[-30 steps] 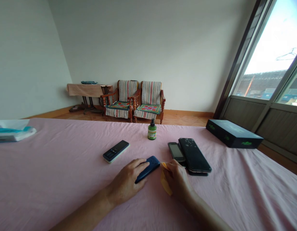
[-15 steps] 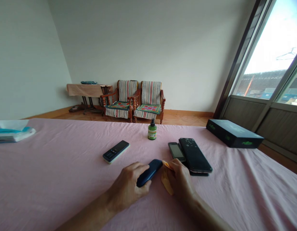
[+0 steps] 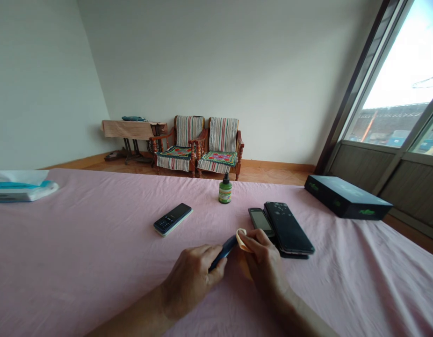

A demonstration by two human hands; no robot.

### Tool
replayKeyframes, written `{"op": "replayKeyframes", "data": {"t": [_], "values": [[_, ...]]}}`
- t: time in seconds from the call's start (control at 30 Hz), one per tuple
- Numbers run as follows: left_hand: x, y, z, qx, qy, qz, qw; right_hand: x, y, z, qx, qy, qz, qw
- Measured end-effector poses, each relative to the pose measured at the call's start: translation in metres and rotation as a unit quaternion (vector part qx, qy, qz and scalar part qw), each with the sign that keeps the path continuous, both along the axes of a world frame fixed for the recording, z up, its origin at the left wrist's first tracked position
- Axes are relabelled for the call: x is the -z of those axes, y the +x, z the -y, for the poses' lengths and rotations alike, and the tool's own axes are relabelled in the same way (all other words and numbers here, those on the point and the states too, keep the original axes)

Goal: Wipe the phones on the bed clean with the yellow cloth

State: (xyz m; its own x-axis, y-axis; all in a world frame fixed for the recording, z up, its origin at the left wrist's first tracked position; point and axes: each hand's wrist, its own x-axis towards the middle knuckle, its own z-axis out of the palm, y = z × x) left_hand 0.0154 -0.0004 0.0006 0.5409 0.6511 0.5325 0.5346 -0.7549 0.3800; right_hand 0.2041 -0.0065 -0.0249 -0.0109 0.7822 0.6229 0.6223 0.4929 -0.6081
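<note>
My left hand (image 3: 197, 274) grips a dark blue mobile phone (image 3: 225, 251) by its near end, with the phone tilted on edge. In my right hand (image 3: 263, 257) a yellow cloth (image 3: 241, 240) is pinched, touching the phone's far end. To the left of the hands lies a black keypad phone (image 3: 173, 218) with a light-coloured edge. Just beyond my right hand are a small grey-screened phone (image 3: 261, 221) and a large black smartphone (image 3: 290, 229), which rests on another dark flat thing.
A green pump bottle (image 3: 225, 191) stands mid-table on the pink cloth (image 3: 97, 234). A black box (image 3: 346, 196) sits at the right, a tissue pack (image 3: 23, 187) at the far left. Two wooden armchairs (image 3: 216, 145) and a covered side table (image 3: 130, 130) stand by the wall.
My left hand has turned the blue phone more onto its edge. My right hand's cloth has risen slightly to wrap at the phone's far end. The view has shifted a little.
</note>
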Motion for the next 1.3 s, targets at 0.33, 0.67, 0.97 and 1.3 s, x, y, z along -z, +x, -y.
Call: {"op": "replayKeyframes", "data": {"t": [0.33,0.67,0.97,1.3], "values": [[-0.004,-0.003,-0.003,0.007,-0.054,0.023,0.998,-0.004,-0.018,0.005,-0.032,-0.005,0.026,0.999],[-0.02,-0.016,-0.006,0.072,-0.021,-0.113,0.991,0.0,-0.013,-0.005,-0.023,-0.046,0.027,0.998],[-0.004,0.003,0.001,-0.005,-0.081,-0.067,0.994,0.009,-0.006,-0.01,0.012,-0.042,0.004,0.999],[-0.002,-0.001,0.002,-0.013,-0.045,-0.032,0.998,0.002,-0.001,-0.006,0.033,-0.066,-0.013,0.997]]}}
